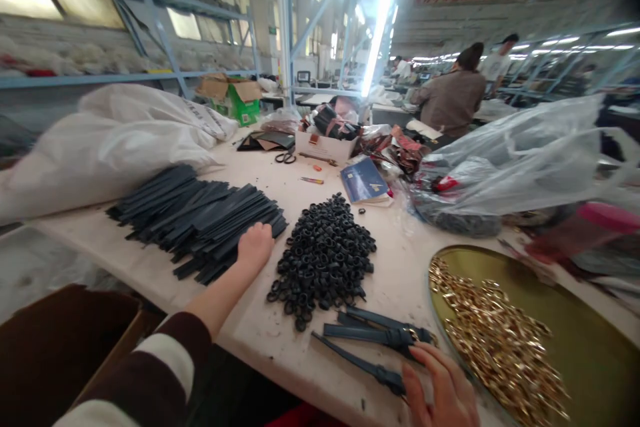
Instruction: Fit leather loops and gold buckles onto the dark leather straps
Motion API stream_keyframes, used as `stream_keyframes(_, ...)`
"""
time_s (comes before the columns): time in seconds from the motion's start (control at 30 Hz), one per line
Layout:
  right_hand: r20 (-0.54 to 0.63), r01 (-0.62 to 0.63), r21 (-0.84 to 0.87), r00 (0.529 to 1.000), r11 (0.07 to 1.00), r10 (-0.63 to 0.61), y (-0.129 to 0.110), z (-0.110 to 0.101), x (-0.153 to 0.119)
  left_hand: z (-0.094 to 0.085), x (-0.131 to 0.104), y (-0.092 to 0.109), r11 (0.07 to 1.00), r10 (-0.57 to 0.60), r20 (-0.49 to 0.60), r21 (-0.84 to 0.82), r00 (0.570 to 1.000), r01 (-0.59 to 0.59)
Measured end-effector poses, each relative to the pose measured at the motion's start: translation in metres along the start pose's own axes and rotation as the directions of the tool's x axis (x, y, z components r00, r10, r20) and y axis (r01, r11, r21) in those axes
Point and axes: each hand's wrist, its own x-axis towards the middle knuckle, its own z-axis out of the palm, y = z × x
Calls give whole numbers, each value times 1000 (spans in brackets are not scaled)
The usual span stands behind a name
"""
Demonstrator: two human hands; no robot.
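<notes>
Several slim, dark-blue, leather-like straps [360, 333] with gold-coloured buckles lie near the front edge of the pale worktable [395, 267], buckle ends at the person's bare right hand [443, 387]. That hand is loosely curled, thumb and fingers apart. The bare left hand [255, 245] rests at the right end of a heap of flat, dark-blue strips [200, 213]; its fingers are bent, but whether they pinch one cannot be told. Between lies a mound of small black loops [320, 253]. Gold-coloured metal fittings [500, 333] cover part of a rounded brass-toned tray [585, 320]. Advisable: draw one strip singly, clear of the loops, keeping the straps aligned.
</notes>
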Motion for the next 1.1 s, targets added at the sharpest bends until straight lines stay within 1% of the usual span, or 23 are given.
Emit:
stream_keyframes(0.1, 1, -150, 70, 989, 986, 150, -4, -16, 27, -17, -16, 6, 995, 76, -24, -60, 997, -78)
stream_keyframes(0.13, 5, -168, 73, 986, 983, 168, -4, -18, 39, -24, -25, 10, 990, 110, -40, -89, 993, -113)
stream_keyframes(0.17, 32, -182, 66, 983, 981, 180, -4, -18, 52, -33, -34, 14, 980, 147, -63, -127, 987, -154)
stream_keyframes(0.23, 140, -210, 46, 969, 977, 202, 0, -14, 79, -50, -56, 25, 935, 207, -112, -271, 972, -231)
stream_keyframes(0.27, 200, -220, 36, 957, 975, 209, 2, -8, 91, -57, -68, 32, 902, 217, -95, -360, 971, -237)
stream_keyframes(0.3, 256, -226, 27, 943, 974, 212, 5, -2, 103, -62, -79, 38, 860, 233, -35, -460, 972, -222)
stream_keyframes(0.37, 311, -224, 17, 927, 974, 208, 11, 14, 122, -66, -99, 49, 741, 279, 94, -655, 956, -152)
stream_keyframes(0.4, 322, -223, 12, 924, 975, 208, 14, 23, 131, -64, -107, 54, 668, 313, 146, -736, 939, -108)
stream_keyframes(0.43, 325, -225, 8, 922, 974, 210, 17, 32, 138, -60, -114, 58, 587, 344, 195, -809, 918, -48)
stream_keyframes(0.5, 338, -235, -3, 915, 972, 222, 24, 51, 152, -48, -123, 65, 398, 364, 293, -907, 884, 136)
stream_keyframes(0.57, 358, -246, -8, 904, 969, 233, 29, 69, 165, -35, -127, 71, 221, 339, 370, -925, 865, 309)
stream_keyframes(0.6, 370, -254, -11, 897, 967, 240, 31, 77, 171, -30, -128, 74, 155, 329, 403, -915, 854, 372)
stream_keyframes(0.67, 394, -280, -23, 880, 960, 266, 33, 93, 181, -23, -128, 78, 67, 323, 467, -879, 823, 472)
stream_keyframes(0.73, 416, -310, -37, 859, 950, 296, 35, 105, 186, -20, -126, 81, 9, 334, 523, -834, 784, 552)
stream_keyframes(0.8, 443, -331, -36, 840, 943, 312, 37, 111, 187, -19, -124, 83, -30, 341, 557, -799, 757, 601)
stream_keyframes(0.87, 478, -350, -21, 819, 937, 317, 42, 108, 183, -17, -122, 84, -38, 349, 570, -785, 744, 619)
stream_keyframes(0.9, 496, -365, -12, 807, 931, 322, 45, 104, 180, -15, -122, 85, -29, 358, 574, -782, 737, 623)
stream_keyframes(1.03, 553, -463, 31, 746, 886, 370, 51, 78, 161, -5, -124, 93, 69, 420, 569, -797, 707, 600)
stream_keyframes(1.1, 591, -520, 88, 714, 849, 376, 45, 62, 151, -2, -127, 99, 119, 435, 552, -819, 712, 562)
